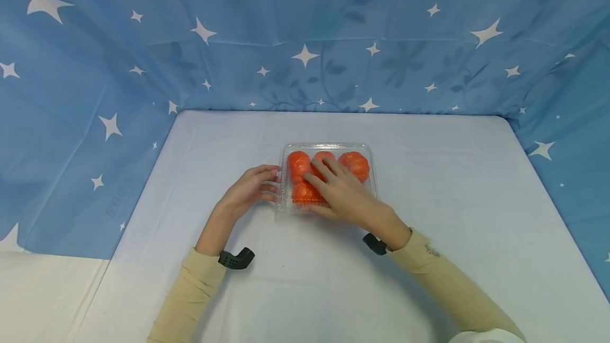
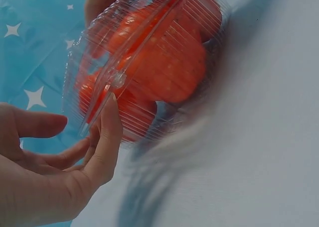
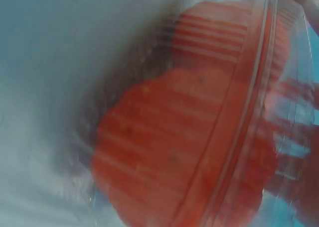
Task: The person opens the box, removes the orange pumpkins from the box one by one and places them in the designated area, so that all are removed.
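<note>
A clear plastic clamshell box [image 1: 329, 146] sits on the table with several large red tomatoes [image 1: 355, 165] inside. Its lid is down over them, and the ribbed walls and rim show in the left wrist view. At the box's left side is my left hand [image 1: 248, 190], its fingers loosely bent. One of its fingertips [image 2: 112, 100] touches the rim by a small round catch [image 2: 118, 79]. My right hand [image 1: 345, 195] lies across the top of the box with fingers spread, hiding part of the tomatoes. The right wrist view is blurred.
A white cloth covers the table [image 1: 457, 189]. Behind it and along the sides hangs a blue curtain [image 1: 248, 30] with white stars. A dark strap [image 1: 236, 259] is on the left wrist, another [image 1: 374, 244] on the right.
</note>
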The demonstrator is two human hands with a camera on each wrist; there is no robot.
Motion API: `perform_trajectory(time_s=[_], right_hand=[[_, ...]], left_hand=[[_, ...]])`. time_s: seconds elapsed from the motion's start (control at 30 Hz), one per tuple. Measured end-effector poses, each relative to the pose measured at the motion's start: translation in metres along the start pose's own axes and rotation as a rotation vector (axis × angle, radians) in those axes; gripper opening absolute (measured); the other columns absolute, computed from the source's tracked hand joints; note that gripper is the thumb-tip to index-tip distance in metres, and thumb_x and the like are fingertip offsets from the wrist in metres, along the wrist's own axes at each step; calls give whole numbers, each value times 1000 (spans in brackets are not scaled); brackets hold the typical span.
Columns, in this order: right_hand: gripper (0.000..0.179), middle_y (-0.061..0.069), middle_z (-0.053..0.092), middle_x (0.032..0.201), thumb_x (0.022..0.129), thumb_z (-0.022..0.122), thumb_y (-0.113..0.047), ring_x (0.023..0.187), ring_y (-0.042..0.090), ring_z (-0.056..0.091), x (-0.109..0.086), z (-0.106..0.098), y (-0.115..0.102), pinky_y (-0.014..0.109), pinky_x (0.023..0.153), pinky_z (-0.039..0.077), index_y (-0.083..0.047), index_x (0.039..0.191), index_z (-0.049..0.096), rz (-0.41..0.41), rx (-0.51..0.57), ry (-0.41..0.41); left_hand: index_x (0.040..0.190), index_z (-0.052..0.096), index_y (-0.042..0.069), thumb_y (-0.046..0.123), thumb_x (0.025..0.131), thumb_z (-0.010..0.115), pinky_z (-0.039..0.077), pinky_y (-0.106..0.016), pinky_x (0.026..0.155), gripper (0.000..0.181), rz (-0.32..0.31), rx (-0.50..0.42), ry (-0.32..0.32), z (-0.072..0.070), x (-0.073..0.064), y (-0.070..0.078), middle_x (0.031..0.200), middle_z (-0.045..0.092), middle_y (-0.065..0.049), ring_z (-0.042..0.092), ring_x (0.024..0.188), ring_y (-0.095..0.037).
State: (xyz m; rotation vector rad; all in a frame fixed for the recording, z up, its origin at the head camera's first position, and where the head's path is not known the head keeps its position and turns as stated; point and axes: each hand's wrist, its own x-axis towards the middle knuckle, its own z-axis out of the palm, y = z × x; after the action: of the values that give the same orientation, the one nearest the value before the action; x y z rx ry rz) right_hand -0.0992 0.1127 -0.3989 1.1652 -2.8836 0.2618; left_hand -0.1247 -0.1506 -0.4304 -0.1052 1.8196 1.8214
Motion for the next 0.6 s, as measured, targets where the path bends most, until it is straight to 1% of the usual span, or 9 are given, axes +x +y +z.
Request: perform_trajectory(time_s=[0.13, 0.23, 0.4, 0.6], right_hand=[[77, 22, 45, 156, 90, 73, -56, 143, 46, 43, 1, 3, -6, 64, 112, 42, -8, 147, 53, -23, -24, 19], [78, 21, 47, 156, 90, 74, -56, 141, 46, 45, 2, 5, -8, 63, 111, 44, -7, 147, 53, -29, -34, 38], [80, 22, 45, 156, 89, 73, -58, 142, 49, 42, 4, 8, -13, 64, 113, 42, -10, 149, 50, -26, -37, 20], [82, 23, 41, 159, 89, 76, -53, 144, 53, 38, 5, 9, -18, 63, 117, 36, -10, 152, 46, -14, -63, -21]], left_hand=[[150, 43, 1, 19, 110, 44, 59, -29, 78, 44, -19, -61, -1, 0, -1, -1, 120, 53, -10, 60, 92, -18], [151, 43, 3, 18, 111, 43, 59, -29, 79, 44, -18, -82, -1, -1, 0, -3, 120, 53, -10, 61, 92, -18], [153, 44, 5, 15, 109, 46, 59, -32, 83, 45, -3, -66, -4, -2, -1, -6, 119, 55, -8, 61, 95, -19], [153, 43, 5, 10, 105, 51, 59, -32, 85, 48, 28, -67, -18, -4, -1, -10, 108, 63, -3, 62, 94, -19]])
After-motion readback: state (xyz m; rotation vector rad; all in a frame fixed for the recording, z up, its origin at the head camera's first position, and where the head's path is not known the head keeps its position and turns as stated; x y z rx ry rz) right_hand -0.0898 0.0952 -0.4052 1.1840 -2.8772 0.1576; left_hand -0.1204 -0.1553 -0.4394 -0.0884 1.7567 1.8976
